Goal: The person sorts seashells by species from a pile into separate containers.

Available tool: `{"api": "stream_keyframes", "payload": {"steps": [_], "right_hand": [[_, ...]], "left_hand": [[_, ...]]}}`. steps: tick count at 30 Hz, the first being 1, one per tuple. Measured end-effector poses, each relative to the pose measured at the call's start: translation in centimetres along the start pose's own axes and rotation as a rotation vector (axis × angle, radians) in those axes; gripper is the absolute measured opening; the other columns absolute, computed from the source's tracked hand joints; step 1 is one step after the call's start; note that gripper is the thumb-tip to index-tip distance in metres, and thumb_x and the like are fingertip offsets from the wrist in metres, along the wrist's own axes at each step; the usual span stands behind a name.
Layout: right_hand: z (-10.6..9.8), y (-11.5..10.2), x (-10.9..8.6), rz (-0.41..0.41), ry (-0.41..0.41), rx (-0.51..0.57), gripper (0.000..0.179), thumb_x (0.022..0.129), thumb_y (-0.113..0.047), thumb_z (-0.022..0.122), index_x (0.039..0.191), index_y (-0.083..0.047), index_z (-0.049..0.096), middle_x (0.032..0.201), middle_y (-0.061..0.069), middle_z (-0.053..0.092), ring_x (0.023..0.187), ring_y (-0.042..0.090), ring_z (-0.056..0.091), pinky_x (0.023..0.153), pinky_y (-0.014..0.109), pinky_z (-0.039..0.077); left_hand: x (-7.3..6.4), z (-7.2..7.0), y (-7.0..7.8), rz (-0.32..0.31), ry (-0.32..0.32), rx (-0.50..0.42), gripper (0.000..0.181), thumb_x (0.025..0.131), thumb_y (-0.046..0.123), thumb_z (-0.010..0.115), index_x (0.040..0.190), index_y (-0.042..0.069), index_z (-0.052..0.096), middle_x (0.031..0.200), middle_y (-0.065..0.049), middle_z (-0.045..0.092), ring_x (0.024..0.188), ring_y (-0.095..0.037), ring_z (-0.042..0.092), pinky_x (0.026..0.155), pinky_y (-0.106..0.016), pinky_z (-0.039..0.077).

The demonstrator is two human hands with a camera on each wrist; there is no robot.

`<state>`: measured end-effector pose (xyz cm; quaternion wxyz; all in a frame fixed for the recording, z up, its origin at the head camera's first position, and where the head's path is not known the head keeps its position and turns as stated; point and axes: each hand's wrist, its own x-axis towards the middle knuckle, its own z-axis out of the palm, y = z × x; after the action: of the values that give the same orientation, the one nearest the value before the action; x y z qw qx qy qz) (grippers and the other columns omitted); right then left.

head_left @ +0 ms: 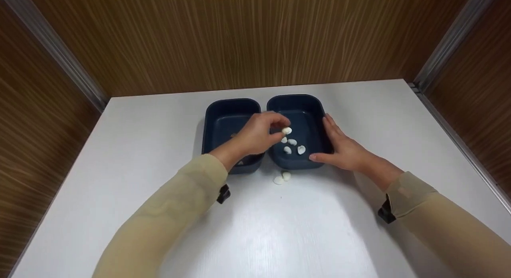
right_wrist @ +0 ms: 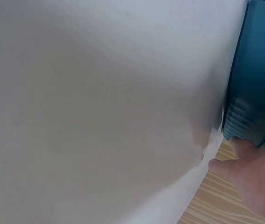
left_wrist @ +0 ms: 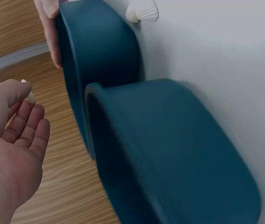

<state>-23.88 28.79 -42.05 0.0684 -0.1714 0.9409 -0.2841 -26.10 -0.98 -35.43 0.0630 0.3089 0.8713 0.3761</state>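
Observation:
Thumb and fingertips of my left hand [head_left: 257, 134] pinch a small white seashell [head_left: 287, 130] above the right-hand dark blue bin [head_left: 293, 163]. In the left wrist view the same shell [left_wrist: 30, 97] shows between thumb and forefinger. Several white seashells [head_left: 301, 149] lie on that bin's floor. My right hand [head_left: 346, 150] rests against the bin's right side, fingers straight along the outer wall and thumb stretched across the near corner. In the right wrist view, its fingertips [right_wrist: 239, 144] touch the bin's wall.
A second dark blue bin [head_left: 245, 168] stands on the left, close beside the first, partly covered by my left hand and holding small light-brown bits. Two white shells [head_left: 278, 180] lie on the white table [head_left: 259, 230] before the bins. A wood-grain panel [head_left: 255, 38] rises behind.

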Motion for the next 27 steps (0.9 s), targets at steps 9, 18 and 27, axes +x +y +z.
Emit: {"api": "stream_keyframes", "payload": {"steps": [9, 18, 27], "right_hand": [[-0.2, 0.0, -0.1, -0.009, -0.002, -0.007, 0.119, 0.095, -0.061, 0.071, 0.17, -0.011, -0.007, 0.178, 0.006, -0.013, 0.162, 0.038, 0.004, 0.126, 0.061, 0.018], [-0.1, -0.3, -0.2, 0.001, -0.015, -0.014, 0.12, 0.095, -0.062, 0.071, 0.17, -0.011, -0.008, 0.177, 0.005, -0.015, 0.162, 0.038, 0.004, 0.126, 0.061, 0.018], [0.0, -0.6, 0.0, 0.005, -0.028, -0.017, 0.12, 0.095, -0.064, 0.069, 0.17, -0.012, -0.008, 0.177, 0.004, -0.015, 0.162, 0.039, 0.005, 0.126, 0.063, 0.018]], "left_hand": [[2.0, 2.0, -1.0, -0.005, -0.035, 0.04, 0.029, 0.103, 0.008, 0.071, 0.132, 0.005, 0.07, 0.13, -0.01, 0.069, 0.119, -0.022, 0.064, 0.105, -0.029, 0.05], [2.9, 3.5, -1.5, -0.042, -0.074, 0.077, 0.029, 0.104, 0.01, 0.069, 0.133, 0.006, 0.07, 0.131, -0.008, 0.07, 0.121, -0.018, 0.064, 0.107, -0.029, 0.049], [2.7, 3.4, -1.4, -0.038, -0.06, 0.125, 0.035, 0.104, 0.009, 0.069, 0.139, 0.006, 0.068, 0.138, -0.01, 0.067, 0.129, -0.021, 0.061, 0.111, -0.032, 0.047]]}}
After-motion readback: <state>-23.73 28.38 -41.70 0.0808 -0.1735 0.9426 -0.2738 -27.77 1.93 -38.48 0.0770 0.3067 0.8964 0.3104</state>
